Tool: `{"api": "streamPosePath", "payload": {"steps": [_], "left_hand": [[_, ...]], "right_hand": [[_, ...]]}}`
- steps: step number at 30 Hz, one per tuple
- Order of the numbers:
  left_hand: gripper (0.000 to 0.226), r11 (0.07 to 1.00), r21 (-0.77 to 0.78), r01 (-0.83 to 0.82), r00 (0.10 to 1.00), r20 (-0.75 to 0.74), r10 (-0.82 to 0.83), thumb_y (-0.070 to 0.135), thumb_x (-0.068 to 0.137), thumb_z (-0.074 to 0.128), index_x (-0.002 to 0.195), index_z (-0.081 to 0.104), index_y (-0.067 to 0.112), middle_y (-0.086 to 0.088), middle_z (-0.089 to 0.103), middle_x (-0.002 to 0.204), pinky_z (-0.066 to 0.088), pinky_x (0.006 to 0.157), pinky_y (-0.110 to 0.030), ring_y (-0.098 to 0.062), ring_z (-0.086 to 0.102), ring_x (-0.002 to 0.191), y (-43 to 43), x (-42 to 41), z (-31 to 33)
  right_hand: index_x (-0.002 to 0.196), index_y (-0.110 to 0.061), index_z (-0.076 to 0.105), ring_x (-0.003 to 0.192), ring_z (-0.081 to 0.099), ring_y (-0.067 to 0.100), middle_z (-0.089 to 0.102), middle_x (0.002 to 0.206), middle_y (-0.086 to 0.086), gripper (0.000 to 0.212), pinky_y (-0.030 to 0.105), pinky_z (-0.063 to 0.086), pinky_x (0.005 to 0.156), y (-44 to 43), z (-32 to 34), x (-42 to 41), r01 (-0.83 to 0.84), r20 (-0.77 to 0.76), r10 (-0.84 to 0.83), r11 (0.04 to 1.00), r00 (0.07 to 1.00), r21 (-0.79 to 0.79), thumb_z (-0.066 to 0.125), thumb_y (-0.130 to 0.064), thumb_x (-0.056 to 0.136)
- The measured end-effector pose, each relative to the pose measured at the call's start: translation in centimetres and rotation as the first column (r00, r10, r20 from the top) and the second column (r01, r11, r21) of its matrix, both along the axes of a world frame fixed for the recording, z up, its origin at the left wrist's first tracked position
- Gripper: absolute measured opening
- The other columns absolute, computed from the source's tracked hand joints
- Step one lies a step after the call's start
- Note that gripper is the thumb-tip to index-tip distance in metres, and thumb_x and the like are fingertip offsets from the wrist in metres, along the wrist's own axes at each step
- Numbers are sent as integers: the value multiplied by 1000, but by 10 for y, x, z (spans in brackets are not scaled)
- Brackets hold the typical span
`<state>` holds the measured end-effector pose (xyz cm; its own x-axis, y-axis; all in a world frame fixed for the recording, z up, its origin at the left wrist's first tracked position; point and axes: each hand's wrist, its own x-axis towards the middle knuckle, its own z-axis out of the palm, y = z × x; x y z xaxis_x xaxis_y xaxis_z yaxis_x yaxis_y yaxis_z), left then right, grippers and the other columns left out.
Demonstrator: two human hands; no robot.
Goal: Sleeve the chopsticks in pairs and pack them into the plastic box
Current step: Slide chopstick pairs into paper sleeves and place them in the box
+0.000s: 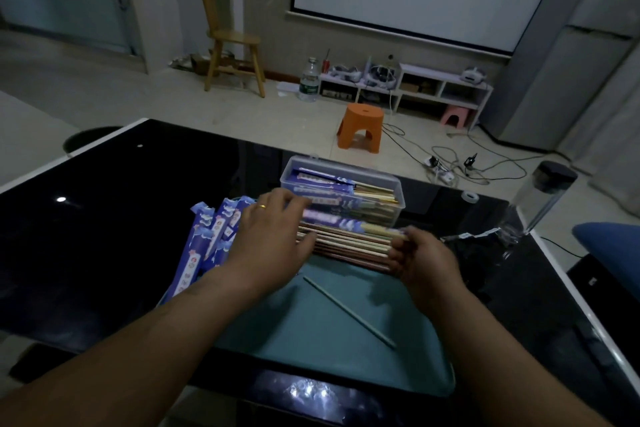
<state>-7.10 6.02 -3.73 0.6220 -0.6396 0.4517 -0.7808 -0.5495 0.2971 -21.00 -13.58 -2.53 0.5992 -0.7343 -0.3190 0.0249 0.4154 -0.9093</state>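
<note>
A clear plastic box (398, 189) stands at the far side of a teal mat (329, 333) and holds several sleeved chopstick pairs. In front of it lies a row of loose chopsticks (346, 244), with one sleeved pair (341, 222) across the top. My left hand (270, 236) rests on the left ends of the row, fingers spread and a ring on one finger. My right hand (420, 255) curls its fingers round the right ends of the chopsticks. A single pale chopstick (349, 312) lies slanted on the mat. Empty purple sleeves (207, 239) are fanned out left of my left hand.
The mat lies on a glossy black table (121, 218) with a white rim. A clear bottle with a black cap (543, 198), a tape roll (470, 197) and crumpled plastic wrap (485, 236) sit at the right. An orange stool (362, 128) and cables are on the floor beyond.
</note>
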Motion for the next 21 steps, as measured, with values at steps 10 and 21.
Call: {"api": "streamPosePath", "payload": {"steps": [10,21], "left_hand": [[30,986,-160,39,982,-177,-68,35,95,61,123,57,28,3,56,120,48,94,-42,-20,57,111,0,8,3],[31,992,-116,42,974,-216,-67,35,97,59,127,54,28,3,54,125,46,99,-45,-21,56,115,3,9,0]], "right_hand": [[99,-10,54,55,46,13,49,63,2,16,26,41,54,-68,44,85,-10,-68,11,1000,998,16,46,-20,108],[108,-10,59,65,62,18,61,82,10,18,31,57,62,-57,34,82,-52,-186,23,987,982,-152,42,-13,108]]}}
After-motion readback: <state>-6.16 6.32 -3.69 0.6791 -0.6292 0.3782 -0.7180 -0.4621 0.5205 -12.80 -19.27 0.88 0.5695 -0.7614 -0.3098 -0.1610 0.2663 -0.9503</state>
